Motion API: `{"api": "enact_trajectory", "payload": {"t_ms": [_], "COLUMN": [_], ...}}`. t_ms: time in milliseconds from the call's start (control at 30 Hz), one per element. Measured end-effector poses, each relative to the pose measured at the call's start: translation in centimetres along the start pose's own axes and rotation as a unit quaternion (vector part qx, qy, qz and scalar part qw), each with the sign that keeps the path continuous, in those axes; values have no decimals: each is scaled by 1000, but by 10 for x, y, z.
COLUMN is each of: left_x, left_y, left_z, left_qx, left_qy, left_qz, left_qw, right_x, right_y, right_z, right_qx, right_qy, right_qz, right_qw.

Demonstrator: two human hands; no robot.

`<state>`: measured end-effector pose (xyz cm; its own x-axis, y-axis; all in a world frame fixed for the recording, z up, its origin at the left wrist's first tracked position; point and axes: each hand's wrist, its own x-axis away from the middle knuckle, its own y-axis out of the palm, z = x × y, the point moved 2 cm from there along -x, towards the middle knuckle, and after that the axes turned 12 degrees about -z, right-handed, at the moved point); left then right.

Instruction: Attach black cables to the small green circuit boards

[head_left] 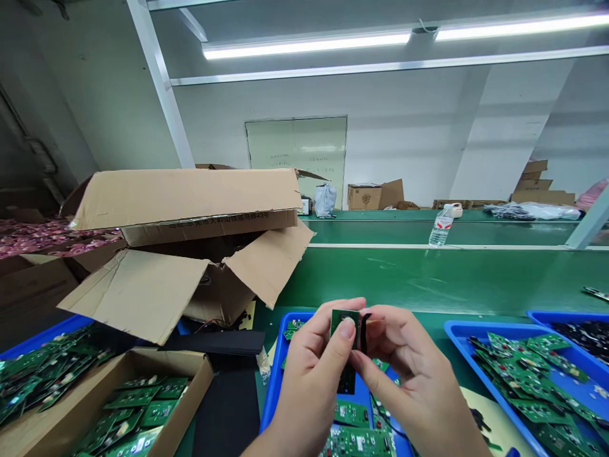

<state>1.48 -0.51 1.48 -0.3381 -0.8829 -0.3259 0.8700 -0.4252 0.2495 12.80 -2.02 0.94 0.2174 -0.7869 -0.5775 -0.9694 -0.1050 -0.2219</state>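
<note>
My left hand (311,365) is closed on a small green circuit board (337,319), the thumb pressed on its face. Beside the board's right edge, my right hand (412,365) pinches a thin, bent black strip (364,331); its exact kind cannot be made out. The fingers of both hands nearly meet, and they hide part of the board and strip. Under the hands lies a blue tray (272,400) with several green circuit boards (359,441) in it. A dark cable runs down below my right hand.
Right of my hands stands a blue tray (457,330) of circuit boards, with a tray of black parts (585,336) behind. At left are a cardboard box (202,381) holding boards and a large open carton (190,197). A water bottle (441,227) stands on the green bench (404,273).
</note>
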Motion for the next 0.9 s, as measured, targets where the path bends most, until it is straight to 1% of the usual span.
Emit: {"api": "enact_trajectory", "payload": {"t_ms": [67, 167, 267, 300, 333, 433, 500, 600, 733, 833, 900], "left_x": [0, -1, -1, -2, -1, 1, 3, 6, 6, 4, 4], "left_y": [0, -1, -1, -1, -1, 1, 3, 5, 8, 10, 11], "left_z": [0, 4, 7, 7, 6, 5, 4, 3, 5, 6, 7], "left_qx": [11, 10, 3, 5, 9, 32, 53, 98, 135, 140, 130], "left_qy": [-6, -12, -25, -34, -44, -72, -89, -118, -133, -143, -145], "left_qz": [-11, -18, -37, -46, -54, -76, -78, -78, -79, -85, -95], "left_qw": [1000, 1000, 999, 998, 997, 994, 992, 985, 979, 976, 976], "right_x": [0, 3, 7, 8, 8, 7, 6, 7, 11, 10, 9], "right_y": [-4, -15, -27, -29, -30, -28, -25, -23, -24, -26, -28], "right_z": [-2, -5, -8, -10, -11, -13, -14, -15, -15, -15, -14], "right_qx": [27, 88, 169, 196, 220, 265, 272, 272, 294, 310, 306], "right_qy": [-18, -33, -47, -54, -64, -94, -116, -143, -161, -168, -169], "right_qz": [6, 38, 84, 89, 85, 34, 7, -14, -34, -72, -96], "right_qw": [999, 995, 981, 975, 970, 959, 955, 952, 941, 933, 932]}}
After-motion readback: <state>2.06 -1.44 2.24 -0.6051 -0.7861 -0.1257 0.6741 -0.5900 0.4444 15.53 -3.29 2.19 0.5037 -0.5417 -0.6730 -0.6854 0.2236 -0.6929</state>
